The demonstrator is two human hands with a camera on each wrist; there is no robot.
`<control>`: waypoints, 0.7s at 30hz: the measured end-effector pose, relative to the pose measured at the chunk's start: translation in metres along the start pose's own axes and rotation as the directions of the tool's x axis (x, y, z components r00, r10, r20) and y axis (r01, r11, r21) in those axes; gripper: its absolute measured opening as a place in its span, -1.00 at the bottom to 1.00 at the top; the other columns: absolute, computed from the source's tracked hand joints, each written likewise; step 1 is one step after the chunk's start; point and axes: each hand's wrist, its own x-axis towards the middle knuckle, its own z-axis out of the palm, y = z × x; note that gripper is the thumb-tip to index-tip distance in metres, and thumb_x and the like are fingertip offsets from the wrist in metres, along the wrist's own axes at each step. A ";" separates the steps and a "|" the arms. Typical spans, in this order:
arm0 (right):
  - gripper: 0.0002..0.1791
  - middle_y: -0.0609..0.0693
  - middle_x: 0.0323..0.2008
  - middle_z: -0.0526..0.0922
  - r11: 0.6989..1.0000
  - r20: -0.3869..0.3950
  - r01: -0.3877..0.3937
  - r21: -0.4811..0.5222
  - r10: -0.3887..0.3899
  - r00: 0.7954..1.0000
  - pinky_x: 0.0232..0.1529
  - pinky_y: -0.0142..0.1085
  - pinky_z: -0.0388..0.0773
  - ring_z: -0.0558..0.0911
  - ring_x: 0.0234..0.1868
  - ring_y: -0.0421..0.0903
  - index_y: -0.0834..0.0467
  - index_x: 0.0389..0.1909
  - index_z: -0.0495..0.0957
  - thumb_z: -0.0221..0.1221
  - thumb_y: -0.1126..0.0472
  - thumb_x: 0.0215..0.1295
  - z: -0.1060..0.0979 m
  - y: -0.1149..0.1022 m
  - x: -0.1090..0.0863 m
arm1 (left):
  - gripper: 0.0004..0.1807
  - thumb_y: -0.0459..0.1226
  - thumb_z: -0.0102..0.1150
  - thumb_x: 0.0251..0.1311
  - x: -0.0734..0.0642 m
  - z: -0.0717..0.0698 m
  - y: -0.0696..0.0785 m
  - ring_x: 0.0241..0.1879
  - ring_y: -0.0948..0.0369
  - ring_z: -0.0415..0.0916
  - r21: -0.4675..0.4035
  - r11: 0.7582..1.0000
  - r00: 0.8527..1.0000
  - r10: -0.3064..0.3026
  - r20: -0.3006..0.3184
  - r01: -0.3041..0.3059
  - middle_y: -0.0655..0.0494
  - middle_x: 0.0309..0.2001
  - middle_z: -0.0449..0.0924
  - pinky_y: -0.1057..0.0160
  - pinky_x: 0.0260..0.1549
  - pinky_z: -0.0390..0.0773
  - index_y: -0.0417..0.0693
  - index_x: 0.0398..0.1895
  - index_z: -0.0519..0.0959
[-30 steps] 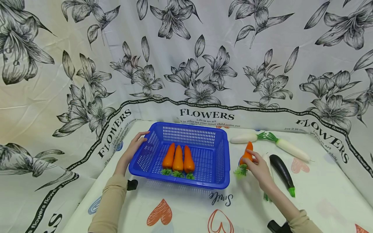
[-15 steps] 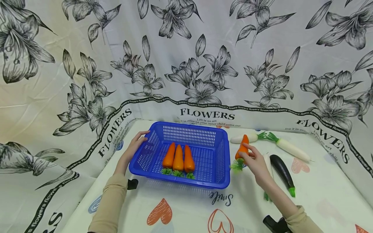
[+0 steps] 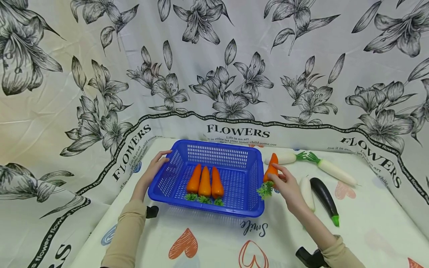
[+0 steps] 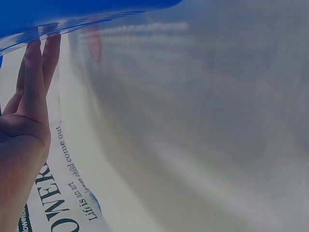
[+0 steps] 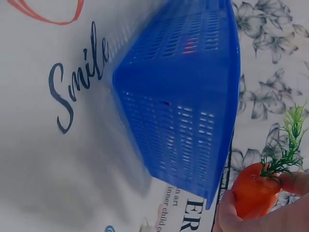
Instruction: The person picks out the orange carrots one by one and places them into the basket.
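Observation:
My right hand [image 3: 286, 188] pinches an orange carrot [image 3: 271, 167] with green leafy tops, just outside the right rim of the blue basket [image 3: 214, 210]. The carrot's tip points up and away, and its leaves overlap the rim. In the right wrist view the thumb and fingers grip the carrot [image 5: 255, 191] near its leafy end. With fairly straight fingers, my left hand [image 3: 152, 169] touches the basket's left rim; in the left wrist view the left hand [image 4: 31, 104] has its fingertips against the rim. Inside the basket, three carrots [image 3: 205, 182] lie side by side, leaves toward me.
On the table's right lie a white radish [image 3: 285, 159], another white radish [image 3: 336, 172] and a dark eggplant [image 3: 324, 199]. A further white vegetable [image 3: 306, 191] is partly hidden behind my right forearm. A floral curtain [image 3: 234, 89] hangs behind the table.
My right hand has moved left with the carrot, from beside the white vegetable to the basket's right rim, tilting the carrot slightly. The left hand and basket have stayed put.

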 end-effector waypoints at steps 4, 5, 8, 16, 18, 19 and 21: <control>-0.40 0.23 0.19 0.34 1.000 0.007 0.017 0.008 -0.017 1.000 0.03 -0.31 0.50 0.43 0.04 0.00 0.07 0.42 0.13 -0.01 0.06 0.42 0.005 0.000 0.000 | -0.50 -0.23 -0.23 0.43 -0.003 0.002 0.006 0.04 -0.03 0.36 0.003 1.000 1.000 -0.009 -0.006 0.009 -0.23 0.37 0.14 0.29 -0.18 0.44 -0.12 0.40 0.17; -0.40 0.23 0.20 0.34 1.000 0.008 0.016 0.012 -0.016 1.000 0.05 -0.29 0.50 0.43 0.06 0.00 0.07 0.42 0.14 -0.01 0.06 0.41 0.006 0.001 0.000 | -0.50 -0.23 -0.22 0.43 -0.003 0.002 0.006 0.03 -0.01 0.36 0.002 1.000 1.000 -0.010 -0.005 0.010 -0.23 0.37 0.14 0.30 -0.18 0.44 -0.11 0.40 0.17; -0.41 0.23 0.21 0.34 1.000 0.015 0.005 0.027 -0.005 1.000 0.13 -0.17 0.47 0.43 0.10 0.04 0.05 0.42 0.15 -0.01 0.05 0.41 0.009 0.001 0.000 | -0.50 -0.21 -0.22 0.43 0.000 0.000 0.000 0.02 0.00 0.38 -0.002 1.000 1.000 -0.006 -0.003 0.006 -0.22 0.37 0.14 0.29 -0.17 0.45 -0.08 0.40 0.18; -0.40 0.25 0.23 0.32 0.999 0.024 -0.024 0.029 0.023 0.999 0.17 -0.09 0.44 0.41 0.15 0.10 0.03 0.41 0.16 0.01 0.04 0.39 0.015 0.000 0.002 | -0.52 -0.11 -0.24 0.45 0.010 -0.004 -0.021 0.04 0.07 0.38 0.034 0.999 1.000 0.023 -0.018 -0.023 -0.13 0.37 0.16 0.29 -0.12 0.43 0.07 0.39 0.21; -0.40 0.24 0.22 0.34 0.999 0.022 -0.016 0.037 0.015 1.000 0.16 -0.10 0.45 0.42 0.13 0.08 0.03 0.41 0.18 0.02 0.04 0.38 0.016 -0.002 0.002 | -0.52 -0.11 -0.24 0.45 0.011 -0.004 -0.023 0.01 0.11 0.39 0.036 0.999 0.999 0.027 -0.020 -0.026 -0.13 0.36 0.18 0.29 -0.13 0.44 0.08 0.39 0.21; -0.40 0.24 0.21 0.34 0.999 0.023 -0.010 0.044 0.009 1.000 0.15 -0.11 0.45 0.43 0.12 0.07 0.04 0.40 0.18 0.02 0.04 0.38 0.017 -0.002 0.002 | -0.52 -0.10 -0.24 0.45 0.011 -0.004 -0.023 0.00 0.14 0.40 0.036 0.999 0.999 0.028 -0.021 -0.027 -0.13 0.36 0.18 0.30 -0.13 0.45 0.08 0.39 0.22; -0.41 0.23 0.20 0.35 0.998 0.029 -0.002 0.055 0.000 1.000 0.14 -0.13 0.47 0.43 0.10 0.06 0.04 0.40 0.19 0.03 0.04 0.38 0.018 -0.004 0.002 | -0.52 -0.11 -0.24 0.45 0.011 -0.005 -0.024 -0.01 0.17 0.40 0.039 0.999 0.999 0.036 -0.019 -0.036 -0.14 0.36 0.17 0.30 -0.14 0.45 0.07 0.39 0.21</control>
